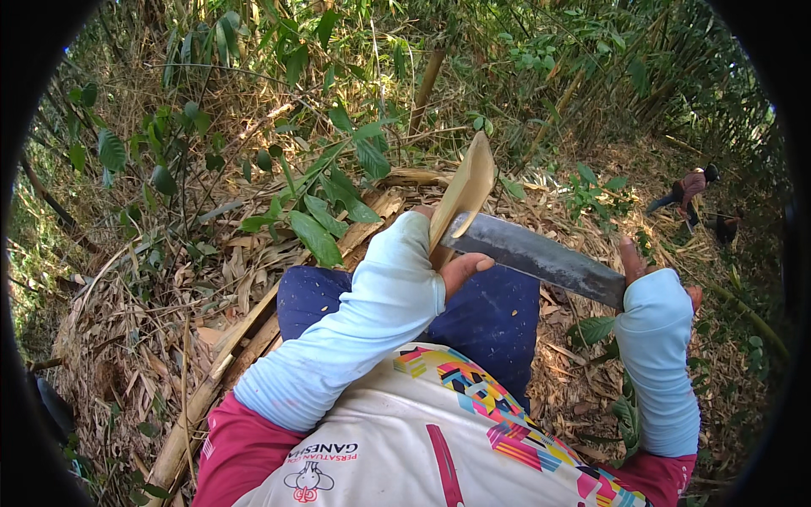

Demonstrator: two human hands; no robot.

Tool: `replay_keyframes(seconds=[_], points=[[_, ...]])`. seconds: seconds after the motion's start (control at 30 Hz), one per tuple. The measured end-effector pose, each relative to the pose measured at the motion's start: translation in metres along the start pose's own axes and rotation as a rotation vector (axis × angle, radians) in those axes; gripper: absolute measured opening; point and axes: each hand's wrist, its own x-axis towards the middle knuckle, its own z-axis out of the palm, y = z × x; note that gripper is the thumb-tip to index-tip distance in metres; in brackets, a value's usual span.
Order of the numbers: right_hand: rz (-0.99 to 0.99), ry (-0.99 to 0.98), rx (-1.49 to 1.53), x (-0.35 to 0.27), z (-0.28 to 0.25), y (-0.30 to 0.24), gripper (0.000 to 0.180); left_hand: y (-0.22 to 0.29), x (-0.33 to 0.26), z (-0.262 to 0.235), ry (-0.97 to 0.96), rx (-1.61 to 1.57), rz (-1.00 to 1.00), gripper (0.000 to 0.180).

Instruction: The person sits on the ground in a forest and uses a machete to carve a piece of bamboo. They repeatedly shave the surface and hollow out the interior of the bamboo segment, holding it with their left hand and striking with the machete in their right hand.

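Observation:
My left hand (454, 272) is wrapped round the lower part of a pale, split piece of wood or bamboo (470, 184), which tilts up and to the right to a blunt point. In my right hand (649, 286) is a machete (541, 254), its handle hidden by the fist. The broad dark blade stretches left, and its far end lies against the pale piece just above my left thumb. A small curled shaving (462, 224) stands up where blade and piece meet. Light blue sleeves cover both forearms and part of the hands.
My legs in dark blue trousers (498, 321) are below the blade. A long split pole (198, 422) lies to the left. Leafy stems (325, 220) rise in front, over dry leaf litter (160, 338). Another person (691, 190) is bent over at the far right.

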Motion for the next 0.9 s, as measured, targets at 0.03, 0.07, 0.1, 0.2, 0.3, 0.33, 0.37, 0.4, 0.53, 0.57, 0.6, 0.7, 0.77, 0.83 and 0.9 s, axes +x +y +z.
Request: replay_keyframes(seconds=[0.03,0.07,0.1,0.2,0.3,0.33,0.37,0.4,0.53,0.57,0.6,0.7,0.77,0.83,0.9], points=[[-0.025,0.024,0.006,0.000,0.004,0.001,0.077,-0.003,-0.001,0.001,-0.009,-0.021,-0.026,0.060],[-0.027,0.000,0.002,0.001,0.003,0.000,0.074,-0.005,-0.002,0.001,-0.015,-0.046,-0.024,0.060],[-0.029,-0.024,-0.002,0.002,0.001,0.000,0.071,-0.007,-0.003,0.000,-0.021,-0.071,-0.022,0.061],[0.005,-0.153,-0.024,0.007,-0.009,-0.003,0.058,-0.009,-0.003,-0.002,-0.050,-0.221,0.023,0.063],[-0.011,-0.127,-0.023,0.004,-0.009,0.004,0.057,-0.006,0.002,-0.013,-0.180,-0.241,-0.013,0.065],[-0.010,-0.149,-0.027,0.006,-0.014,0.004,0.058,-0.003,0.004,-0.016,-0.210,-0.232,-0.033,0.065],[-0.009,-0.172,-0.031,0.007,-0.018,0.005,0.058,-0.001,0.006,-0.018,-0.241,-0.223,-0.054,0.065],[-0.009,-0.161,-0.031,0.007,-0.019,0.006,0.058,0.003,0.007,-0.019,-0.245,-0.230,-0.062,0.065],[-0.019,-0.131,-0.057,0.006,-0.021,0.008,0.058,0.007,0.010,-0.016,-0.196,-0.118,-0.030,0.063],[-0.025,-0.129,-0.068,0.006,-0.021,0.009,0.058,0.007,0.010,-0.014,-0.175,-0.089,-0.008,0.063],[-0.025,-0.130,-0.083,0.006,-0.020,0.010,0.058,0.008,0.010,-0.012,-0.149,-0.077,0.028,0.062],[-0.016,-0.113,-0.122,0.006,-0.015,0.012,0.057,0.008,0.012,-0.010,-0.165,-0.037,0.023,0.069],[-0.010,-0.068,-0.130,0.006,-0.009,0.011,0.057,0.007,0.012,-0.009,-0.152,0.011,0.010,0.069],[0.020,-0.111,-0.074,0.007,-0.008,0.010,0.056,0.006,0.012,-0.005,-0.086,0.077,0.031,0.061],[0.032,-0.101,-0.063,0.007,-0.004,0.008,0.055,0.004,0.011,-0.003,-0.046,0.073,0.075,0.061]])
